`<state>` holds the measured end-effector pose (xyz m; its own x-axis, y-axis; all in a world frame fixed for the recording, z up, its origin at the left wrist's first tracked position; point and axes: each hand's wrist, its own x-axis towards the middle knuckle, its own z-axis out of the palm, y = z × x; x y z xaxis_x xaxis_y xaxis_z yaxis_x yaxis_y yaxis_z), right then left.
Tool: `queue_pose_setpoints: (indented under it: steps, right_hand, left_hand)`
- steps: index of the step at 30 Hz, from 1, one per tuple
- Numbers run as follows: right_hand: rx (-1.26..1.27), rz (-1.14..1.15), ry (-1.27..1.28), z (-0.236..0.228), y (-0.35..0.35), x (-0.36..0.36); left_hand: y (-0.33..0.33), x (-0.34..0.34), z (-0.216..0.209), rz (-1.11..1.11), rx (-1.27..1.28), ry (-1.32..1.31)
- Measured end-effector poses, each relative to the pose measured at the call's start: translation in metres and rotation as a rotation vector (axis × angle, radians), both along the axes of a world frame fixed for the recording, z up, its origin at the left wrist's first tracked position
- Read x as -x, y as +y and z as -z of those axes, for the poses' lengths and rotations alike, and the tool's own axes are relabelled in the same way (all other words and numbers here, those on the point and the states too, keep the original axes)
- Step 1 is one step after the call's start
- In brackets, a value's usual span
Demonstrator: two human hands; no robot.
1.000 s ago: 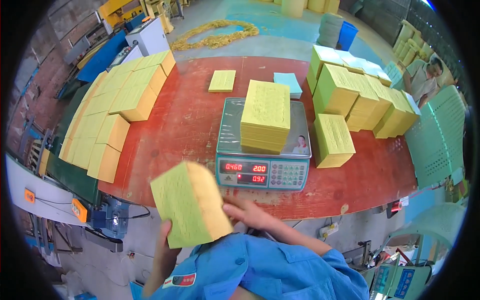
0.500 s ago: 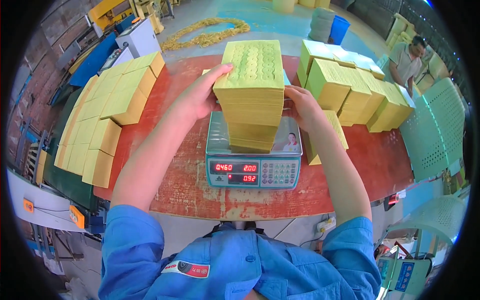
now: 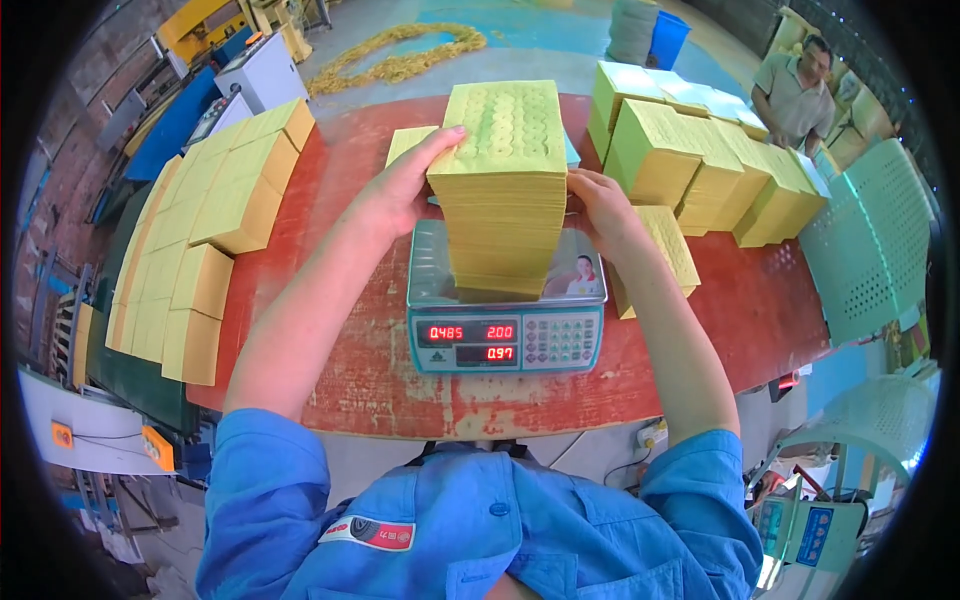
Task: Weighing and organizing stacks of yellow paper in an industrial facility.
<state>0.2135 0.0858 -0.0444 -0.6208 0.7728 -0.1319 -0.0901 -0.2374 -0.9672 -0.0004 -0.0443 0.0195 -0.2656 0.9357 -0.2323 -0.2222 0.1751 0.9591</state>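
A tall stack of yellow embossed paper sheets [image 3: 505, 215] stands upright on a digital scale [image 3: 505, 340] right in front of me. My left hand [image 3: 410, 182] grips its left side, with the thumb on the top edge and the other fingers out of sight behind. Against the right side presses my right hand [image 3: 600, 203], its fingertips partly hidden at the far corner. Red digits glow on the scale's front panel, beside a keypad.
Yellow paper blocks [image 3: 180, 270] fill the left side, and more blocks [image 3: 655, 145] stand at the back right. One smaller stack [image 3: 658, 255] sits right of the scale on the red table [image 3: 340, 375]. Across the table at right, a person [image 3: 798, 95] stands near a perforated chair [image 3: 865, 245].
The upper sheets have settled down onto the lower ones, so the step between them has closed. The scale's red digits have changed. Both hands keep their hold.
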Motion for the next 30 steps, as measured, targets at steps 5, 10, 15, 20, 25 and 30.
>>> queue_pose_setpoints:
  steps: [5,10,15,20,25,30]
  right_hand:
    - [-0.038,0.015,-0.004,0.005,-0.003,0.004]
    - [-0.190,0.062,-0.107,0.017,0.000,0.000]
    - [-0.308,0.192,-0.061,0.039,0.001,0.002]
    - [-0.112,0.293,-0.035,0.028,-0.024,0.039]
    - [0.085,0.235,0.222,0.046,-0.018,0.050]
    - [-0.019,0.212,0.112,0.048,-0.010,0.039]
  left_hand:
    - [-0.003,0.001,0.005,-0.032,-0.024,0.027]
    - [0.002,0.014,0.021,0.009,-0.032,0.107]
    - [0.012,0.012,0.061,-0.171,-0.177,-0.099]
    - [0.016,-0.010,0.092,-0.097,-0.252,-0.313]
    - [0.016,-0.025,0.099,-0.162,-0.280,-0.398]
    - [0.012,-0.027,0.092,-0.207,-0.284,-0.385]
